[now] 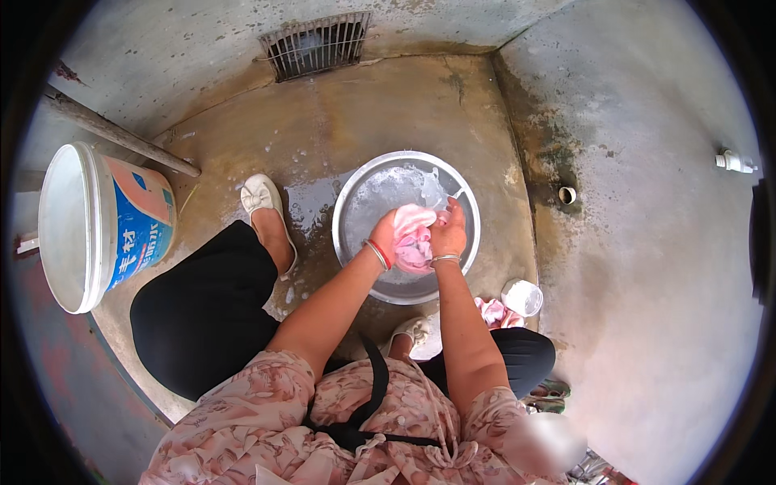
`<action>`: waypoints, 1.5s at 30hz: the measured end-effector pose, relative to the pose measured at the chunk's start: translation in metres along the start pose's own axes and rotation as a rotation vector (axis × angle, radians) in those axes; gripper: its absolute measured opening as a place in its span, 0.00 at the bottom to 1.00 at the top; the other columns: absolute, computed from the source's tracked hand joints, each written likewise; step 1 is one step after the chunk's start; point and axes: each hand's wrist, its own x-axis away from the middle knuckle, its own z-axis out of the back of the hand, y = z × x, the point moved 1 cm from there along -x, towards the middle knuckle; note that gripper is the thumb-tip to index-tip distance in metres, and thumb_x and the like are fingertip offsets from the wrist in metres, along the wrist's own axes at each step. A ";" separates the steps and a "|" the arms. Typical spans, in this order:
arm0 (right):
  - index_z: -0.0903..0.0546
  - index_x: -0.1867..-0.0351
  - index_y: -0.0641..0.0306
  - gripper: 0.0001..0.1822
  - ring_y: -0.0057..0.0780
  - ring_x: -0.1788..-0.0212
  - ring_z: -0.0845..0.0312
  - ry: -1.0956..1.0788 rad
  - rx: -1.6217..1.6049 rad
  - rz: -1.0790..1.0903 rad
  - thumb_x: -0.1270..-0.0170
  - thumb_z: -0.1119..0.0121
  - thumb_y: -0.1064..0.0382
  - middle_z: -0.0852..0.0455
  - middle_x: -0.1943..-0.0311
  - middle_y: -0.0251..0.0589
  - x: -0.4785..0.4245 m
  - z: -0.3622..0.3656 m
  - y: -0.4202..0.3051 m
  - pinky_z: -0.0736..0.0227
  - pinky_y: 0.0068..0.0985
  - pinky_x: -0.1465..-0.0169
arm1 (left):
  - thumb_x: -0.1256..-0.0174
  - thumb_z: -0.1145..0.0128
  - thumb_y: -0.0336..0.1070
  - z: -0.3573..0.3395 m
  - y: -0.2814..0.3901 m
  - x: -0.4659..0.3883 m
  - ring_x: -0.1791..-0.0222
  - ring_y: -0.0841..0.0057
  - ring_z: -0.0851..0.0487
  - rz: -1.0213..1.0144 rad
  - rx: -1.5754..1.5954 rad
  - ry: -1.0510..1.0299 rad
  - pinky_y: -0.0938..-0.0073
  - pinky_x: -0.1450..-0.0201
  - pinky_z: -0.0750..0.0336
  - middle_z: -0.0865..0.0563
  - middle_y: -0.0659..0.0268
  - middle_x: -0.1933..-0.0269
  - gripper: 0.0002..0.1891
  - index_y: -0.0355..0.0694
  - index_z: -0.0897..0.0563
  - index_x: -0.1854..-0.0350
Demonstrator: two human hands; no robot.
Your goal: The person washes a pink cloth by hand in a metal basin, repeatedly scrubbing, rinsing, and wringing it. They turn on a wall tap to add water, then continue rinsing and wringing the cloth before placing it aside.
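A wet pink cloth [414,237] is bunched between my two hands above a round metal basin [344,225]. My left hand [382,236] grips its left side, a red band and a bangle at the wrist. On the other side my right hand [450,233] holds the cloth too, its fingers pointing away from me and a bangle at its wrist. Soapy water [388,182] with white suds lies in the basin. The cloth and my hands hide part of the basin's floor.
At the left stands a large white-and-blue plastic bucket [73,230] bearing writing, near a wooden pole [127,133]. A white tub [522,297] and more pink cloth [494,312] lie by my right knee. A barred drain opening [318,45] is in the far wall; a pipe stub [567,195] protrudes at right.
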 end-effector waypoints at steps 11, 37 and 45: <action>0.20 0.67 0.60 0.11 0.42 0.71 0.20 -0.124 0.004 -0.059 0.44 0.43 0.56 0.17 0.72 0.45 -0.001 -0.008 0.004 0.27 0.33 0.66 | 0.33 0.54 0.41 0.006 -0.009 0.003 0.55 0.72 0.19 0.119 -0.040 0.170 0.71 0.51 0.24 0.17 0.61 0.55 0.13 0.42 0.23 0.54; 0.18 0.63 0.60 0.15 0.45 0.60 0.22 0.106 0.242 0.294 0.57 0.42 0.68 0.19 0.60 0.47 0.017 -0.003 0.097 0.27 0.33 0.54 | 0.46 0.52 0.31 0.063 0.016 0.014 0.33 0.55 0.41 -0.557 -1.411 0.783 0.66 0.32 0.46 0.39 0.52 0.33 0.27 0.36 0.31 0.40; 0.38 0.34 0.41 0.41 0.50 0.30 0.56 -0.496 0.756 0.256 0.52 0.37 0.48 0.48 0.31 0.43 0.025 -0.051 0.071 0.49 0.53 0.37 | 0.46 0.46 0.39 0.058 0.001 0.021 0.32 0.48 0.46 -0.058 -2.013 0.630 0.58 0.32 0.47 0.49 0.54 0.29 0.34 0.49 0.40 0.33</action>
